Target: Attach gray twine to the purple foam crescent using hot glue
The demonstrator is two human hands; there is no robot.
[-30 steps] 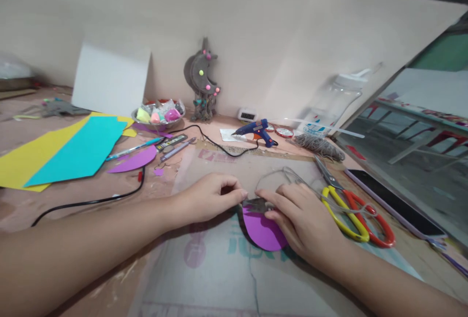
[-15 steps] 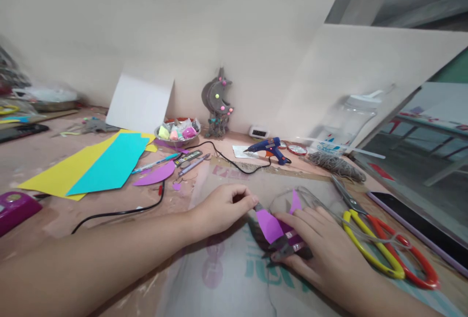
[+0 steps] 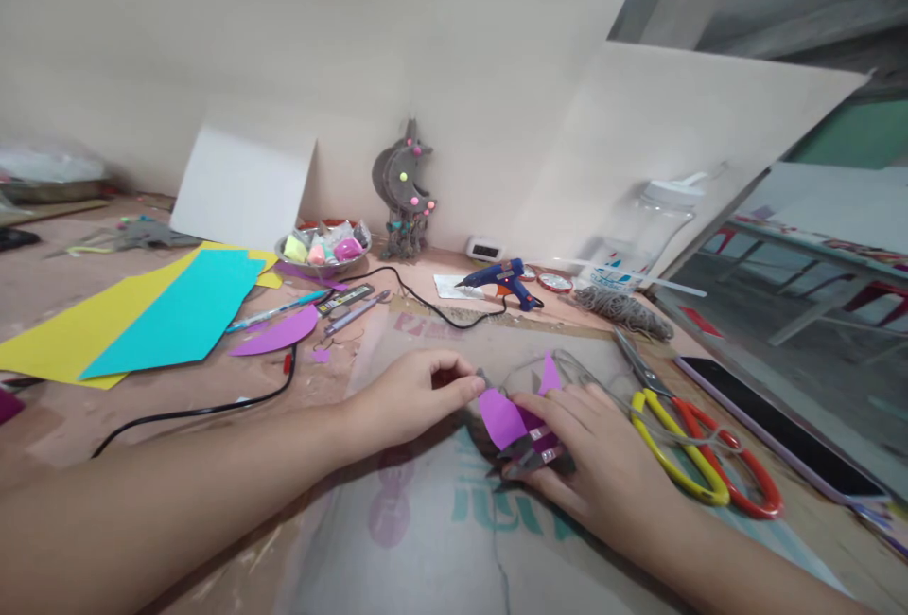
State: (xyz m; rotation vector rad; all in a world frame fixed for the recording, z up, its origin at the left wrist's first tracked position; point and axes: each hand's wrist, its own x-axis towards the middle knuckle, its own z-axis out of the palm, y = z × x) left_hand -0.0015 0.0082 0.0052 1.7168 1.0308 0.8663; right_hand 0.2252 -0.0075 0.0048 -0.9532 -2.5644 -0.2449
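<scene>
Both hands are at a small grey craft piece with purple paper parts (image 3: 502, 420), low over a plastic-covered board. My left hand (image 3: 426, 393) is closed, thumb and forefinger pinching its grey tip at the upper left. From the right, my right hand (image 3: 588, 445) grips the piece, fingers over the top and thumb below. Two small sparkly strips show beside its fingertips. Much of the piece lies hidden under the right hand. Close to that hand are scissors (image 3: 679, 449) with yellow and red handles, and grey string lies over them.
A blue glue gun (image 3: 500, 279) rests behind the hands, its black cord running left. Yellow paper (image 3: 92, 326) and turquoise paper (image 3: 177, 312) lie left, near a bowl of coloured clay (image 3: 324, 251). A phone (image 3: 773, 426), yarn bundle (image 3: 624, 310) and clear bottle (image 3: 656, 218) are right.
The view has turned slightly right, so everything sits further left in the picture. Both hands keep nearly the same hold on the craft piece.
</scene>
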